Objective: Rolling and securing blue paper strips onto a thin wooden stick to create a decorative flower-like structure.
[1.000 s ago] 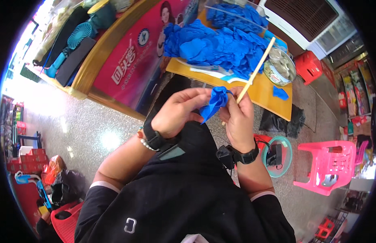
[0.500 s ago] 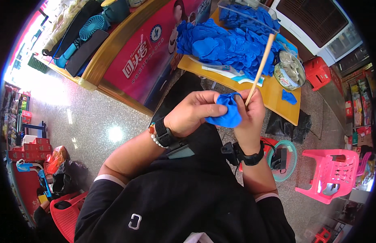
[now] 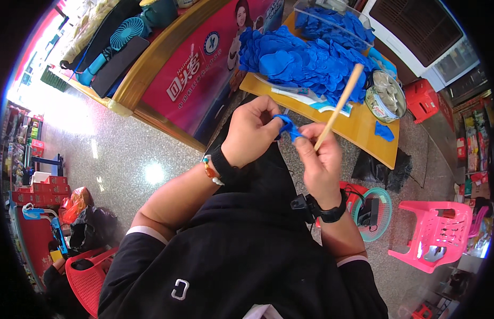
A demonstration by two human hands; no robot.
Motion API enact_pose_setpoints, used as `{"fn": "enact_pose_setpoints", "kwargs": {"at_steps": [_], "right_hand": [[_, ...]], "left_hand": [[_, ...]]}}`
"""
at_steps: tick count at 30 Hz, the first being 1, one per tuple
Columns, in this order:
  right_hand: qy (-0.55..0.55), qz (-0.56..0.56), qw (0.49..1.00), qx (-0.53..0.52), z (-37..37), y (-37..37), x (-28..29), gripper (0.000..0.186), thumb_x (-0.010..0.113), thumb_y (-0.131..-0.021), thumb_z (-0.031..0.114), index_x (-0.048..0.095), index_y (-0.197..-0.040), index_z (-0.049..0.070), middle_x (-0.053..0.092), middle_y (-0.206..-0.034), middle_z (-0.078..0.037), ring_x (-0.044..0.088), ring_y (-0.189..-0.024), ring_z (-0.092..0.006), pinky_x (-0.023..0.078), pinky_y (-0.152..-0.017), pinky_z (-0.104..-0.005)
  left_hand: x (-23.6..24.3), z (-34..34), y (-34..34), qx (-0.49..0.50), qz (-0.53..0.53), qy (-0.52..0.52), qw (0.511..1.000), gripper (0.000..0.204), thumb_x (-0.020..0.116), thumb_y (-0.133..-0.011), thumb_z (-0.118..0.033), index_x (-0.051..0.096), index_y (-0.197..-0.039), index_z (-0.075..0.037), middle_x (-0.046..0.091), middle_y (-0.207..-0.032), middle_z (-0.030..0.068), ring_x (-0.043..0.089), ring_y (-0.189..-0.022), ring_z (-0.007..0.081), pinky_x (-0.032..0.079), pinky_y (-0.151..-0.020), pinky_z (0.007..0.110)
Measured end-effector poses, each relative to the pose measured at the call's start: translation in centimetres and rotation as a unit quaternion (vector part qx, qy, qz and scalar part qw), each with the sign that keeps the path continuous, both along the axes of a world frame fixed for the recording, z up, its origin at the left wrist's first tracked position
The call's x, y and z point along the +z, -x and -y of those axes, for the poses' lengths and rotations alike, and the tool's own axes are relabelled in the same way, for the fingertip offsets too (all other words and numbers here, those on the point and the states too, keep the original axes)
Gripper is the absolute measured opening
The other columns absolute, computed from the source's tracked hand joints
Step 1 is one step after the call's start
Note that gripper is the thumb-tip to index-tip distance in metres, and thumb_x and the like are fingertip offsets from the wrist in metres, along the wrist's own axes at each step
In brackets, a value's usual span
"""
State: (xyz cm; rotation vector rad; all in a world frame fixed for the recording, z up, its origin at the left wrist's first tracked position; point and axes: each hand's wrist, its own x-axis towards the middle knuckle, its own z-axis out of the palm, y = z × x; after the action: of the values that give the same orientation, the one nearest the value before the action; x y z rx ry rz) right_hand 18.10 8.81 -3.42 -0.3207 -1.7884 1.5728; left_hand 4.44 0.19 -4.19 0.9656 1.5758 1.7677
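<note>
My left hand (image 3: 252,127) is closed, thumb and fingers pinching a small twisted piece of blue material (image 3: 288,126) in front of my lap. My right hand (image 3: 318,165) grips the same piece between thumb and fingers and also holds a long pale wooden stick (image 3: 340,101), which points up toward the table. Beyond them, a large pile of blue petal-shaped pieces (image 3: 302,64) lies on a yellow table (image 3: 337,125), with more in a clear plastic box (image 3: 334,24) behind. A round tin (image 3: 385,98) and a loose blue scrap (image 3: 383,131) are at the right.
A wooden counter (image 3: 127,90) with a small fan (image 3: 127,33) stands ahead-left. At right are a pink chair (image 3: 438,231), a red stool (image 3: 420,101) and a mint basket (image 3: 382,223). Boxes, bags and a red chair (image 3: 84,279), with part of a person beside it, are at left.
The blue piece, spread wider half a second ago, now looks narrower and twisted between my hands. My left hand has moved up, and the top of the stick sits lower.
</note>
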Motion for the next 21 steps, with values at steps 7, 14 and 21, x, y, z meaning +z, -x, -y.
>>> {"fn": "enact_pose_setpoints", "kwargs": {"at_steps": [7,14,21], "right_hand": [[0.216,0.014,0.971,0.105,-1.1,-0.3,0.5,0.013,0.061,-0.088,0.008,0.049,-0.092,0.005,0.046,-0.083,0.003,0.041,-0.071,-0.0022,0.033,-0.061,-0.0177],[0.171,0.118,0.976,0.071,-1.5,0.1,1.2,0.008,0.061,-0.089,0.010,0.056,-0.088,0.003,0.051,-0.079,0.003,0.043,-0.068,-0.0020,0.036,-0.061,-0.0177],[0.217,0.036,0.975,0.034,-1.8,0.3,0.0,0.004,0.054,-0.092,0.006,0.054,-0.092,0.003,0.053,-0.081,0.003,0.047,-0.074,-0.0029,0.041,-0.066,-0.0182]], "left_hand": [[-0.2,-0.3,-0.5,0.015,0.053,-0.046,0.997,0.010,0.055,-0.082,0.005,0.048,-0.081,-0.002,0.052,-0.071,-0.0013,0.050,-0.059,0.0030,0.042,-0.051,0.019],[1.9,0.2,-1.0,-0.019,0.052,0.055,0.997,0.008,0.056,-0.086,-0.001,0.056,-0.093,-0.001,0.057,-0.075,0.0011,0.056,-0.064,0.0056,0.047,-0.055,0.019],[2.2,1.2,0.3,-0.227,0.355,0.016,0.907,0.013,0.058,-0.091,-0.012,0.057,-0.098,-0.002,0.059,-0.081,0.0024,0.059,-0.070,0.0089,0.054,-0.069,0.025]]}}
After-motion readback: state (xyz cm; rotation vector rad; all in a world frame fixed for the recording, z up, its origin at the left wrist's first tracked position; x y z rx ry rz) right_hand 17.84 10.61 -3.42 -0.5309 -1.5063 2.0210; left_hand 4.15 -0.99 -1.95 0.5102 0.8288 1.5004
